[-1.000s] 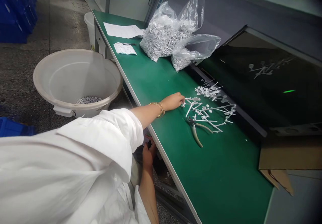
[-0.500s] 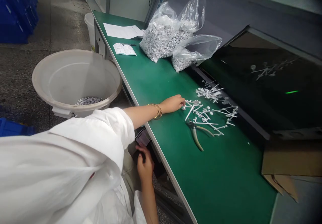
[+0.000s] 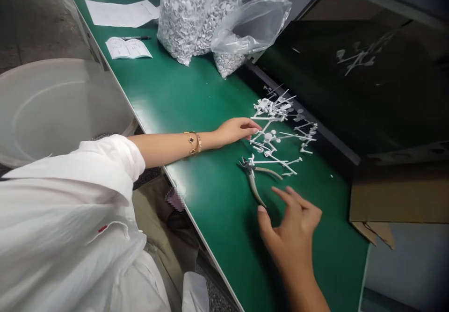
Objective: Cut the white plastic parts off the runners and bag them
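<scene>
My left hand (image 3: 236,132) reaches across the green worktable, its fingers closed in a pinch on the near end of a white plastic sprue (image 3: 268,136). This sprue has thin rods and small round parts, and lies among several tangled pieces. More white sprues (image 3: 275,108) are heaped just behind. A pair of nippers (image 3: 253,183) with pale handles lies on the table, jaws toward the left. Over the table by the handle ends, my right hand (image 3: 294,228) hovers with thumb and fingers apart, holding nothing.
Clear plastic bags (image 3: 185,22) full of small white parts stand at the back, a smaller bag (image 3: 231,54) beside them. An open booklet (image 3: 128,48), a pen (image 3: 136,38) and a paper sheet (image 3: 121,13) lie left. A big tub (image 3: 63,101) stands beside the table; a cardboard box (image 3: 400,195) is right.
My right hand has come up from below the table edge, near a phone, to over the table by the nippers. My left hand stays at the sprues. The view has shifted.
</scene>
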Demonstrator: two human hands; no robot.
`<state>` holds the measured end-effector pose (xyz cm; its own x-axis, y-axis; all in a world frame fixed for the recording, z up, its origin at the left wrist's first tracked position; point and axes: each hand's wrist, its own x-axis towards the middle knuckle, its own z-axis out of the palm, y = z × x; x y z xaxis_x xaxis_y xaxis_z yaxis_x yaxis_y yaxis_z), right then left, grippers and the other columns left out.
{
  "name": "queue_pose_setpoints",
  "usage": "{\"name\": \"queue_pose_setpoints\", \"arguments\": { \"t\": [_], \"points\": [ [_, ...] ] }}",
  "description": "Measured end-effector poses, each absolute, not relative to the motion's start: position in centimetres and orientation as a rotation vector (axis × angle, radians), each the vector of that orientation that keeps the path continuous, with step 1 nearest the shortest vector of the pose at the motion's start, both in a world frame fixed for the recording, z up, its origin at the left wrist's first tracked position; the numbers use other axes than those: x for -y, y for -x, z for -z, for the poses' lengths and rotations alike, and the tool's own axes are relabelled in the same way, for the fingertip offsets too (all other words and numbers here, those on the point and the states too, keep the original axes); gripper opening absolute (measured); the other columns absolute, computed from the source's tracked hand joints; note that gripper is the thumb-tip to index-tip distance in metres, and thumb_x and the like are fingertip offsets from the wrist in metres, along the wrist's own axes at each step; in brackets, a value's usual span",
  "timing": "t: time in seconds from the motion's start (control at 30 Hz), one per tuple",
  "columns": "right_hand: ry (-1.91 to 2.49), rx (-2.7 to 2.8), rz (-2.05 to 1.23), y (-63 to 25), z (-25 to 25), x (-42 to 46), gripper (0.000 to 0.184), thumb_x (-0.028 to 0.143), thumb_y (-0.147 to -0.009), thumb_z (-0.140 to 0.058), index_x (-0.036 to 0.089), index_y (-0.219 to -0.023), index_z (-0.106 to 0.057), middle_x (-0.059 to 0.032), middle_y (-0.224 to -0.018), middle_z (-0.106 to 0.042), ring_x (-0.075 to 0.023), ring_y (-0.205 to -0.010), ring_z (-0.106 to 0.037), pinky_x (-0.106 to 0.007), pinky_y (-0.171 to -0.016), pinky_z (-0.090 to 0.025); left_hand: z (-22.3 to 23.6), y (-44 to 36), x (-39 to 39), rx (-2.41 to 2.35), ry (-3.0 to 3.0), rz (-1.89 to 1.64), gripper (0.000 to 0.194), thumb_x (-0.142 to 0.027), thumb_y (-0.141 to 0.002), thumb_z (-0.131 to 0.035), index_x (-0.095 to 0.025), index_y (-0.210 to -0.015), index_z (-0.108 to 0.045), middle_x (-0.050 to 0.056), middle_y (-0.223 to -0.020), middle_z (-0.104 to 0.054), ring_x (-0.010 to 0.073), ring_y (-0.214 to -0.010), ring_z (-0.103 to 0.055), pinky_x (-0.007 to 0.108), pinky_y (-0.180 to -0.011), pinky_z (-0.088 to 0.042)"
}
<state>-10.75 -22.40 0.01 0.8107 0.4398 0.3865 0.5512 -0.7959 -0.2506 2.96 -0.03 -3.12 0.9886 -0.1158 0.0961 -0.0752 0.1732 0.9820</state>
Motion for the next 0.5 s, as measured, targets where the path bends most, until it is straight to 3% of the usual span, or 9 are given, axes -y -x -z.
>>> {"name": "queue_pose_setpoints", "arguments": {
  "t": [0.07, 0.17, 0.33, 0.43, 0.5],
  "points": [
    [2.641, 0.859, 0.482, 8.8, 1.1, 22.1, 0.042, 0.039, -0.086, -0.048, 0.019, -0.123, -0.051, -0.0155, -0.121, -0.05, -0.0377, -0.129, -0.038, -0.057, -0.098, -0.037, 3.1, -2.4, 0.0, 0.177, -1.337, 0.087, 0.019, -0.022, -0.085, -0.057, -0.011, -0.098, -0.064, 0.005, -0.091, -0.064, 0.0072, -0.074, -0.056, 0.032, -0.085, -0.05],
    [2.685, 0.862, 0.48, 7.2, 1.8, 21.8, 0.047, 0.039, -0.088, -0.044, 0.021, -0.131, -0.046, -0.0149, -0.124, -0.053, -0.0377, -0.134, -0.033, -0.061, -0.104, -0.026, 2.7, -1.4, -0.1, 0.172, -1.308, 0.178, 0.016, -0.021, -0.084, -0.059, -0.009, -0.093, -0.064, 0.005, -0.091, -0.063, 0.0063, -0.071, -0.055, 0.032, -0.083, -0.05],
    [2.749, 0.763, 0.397, 6.4, 2.1, 21.8, 0.067, 0.05, -0.084, -0.048, 0.014, -0.139, -0.037, -0.022, -0.134, -0.044, -0.0382, -0.133, -0.034, -0.058, -0.101, -0.032, 2.1, -0.3, 0.2, 0.208, -1.329, 0.27, 0.014, -0.017, -0.083, -0.057, -0.01, -0.093, -0.064, 0.003, -0.089, -0.063, 0.0055, -0.072, -0.055, 0.028, -0.082, -0.05],
    [2.8, 0.752, 0.29, 6.1, 2.5, 21.6, 0.063, 0.052, -0.085, -0.044, 0.018, -0.138, -0.039, -0.0181, -0.137, -0.043, -0.0359, -0.131, -0.035, -0.06, -0.105, -0.026, 2.0, 0.0, 0.2, 0.239, -1.35, 0.284, 0.016, -0.017, -0.083, -0.057, -0.01, -0.095, -0.065, 0.003, -0.09, -0.063, 0.0056, -0.072, -0.055, 0.027, -0.082, -0.05],
    [2.812, 0.72, 0.246, 5.9, 2.6, 21.4, 0.059, 0.051, -0.086, -0.042, 0.018, -0.135, -0.043, -0.0172, -0.131, -0.047, -0.0351, -0.125, -0.041, -0.059, -0.103, -0.03, 1.9, 0.2, 0.1, 0.234, -1.348, 0.279, 0.015, -0.016, -0.083, -0.057, -0.01, -0.095, -0.065, 0.003, -0.091, -0.063, 0.0055, -0.072, -0.054, 0.028, -0.082, -0.05]
  ]
}}
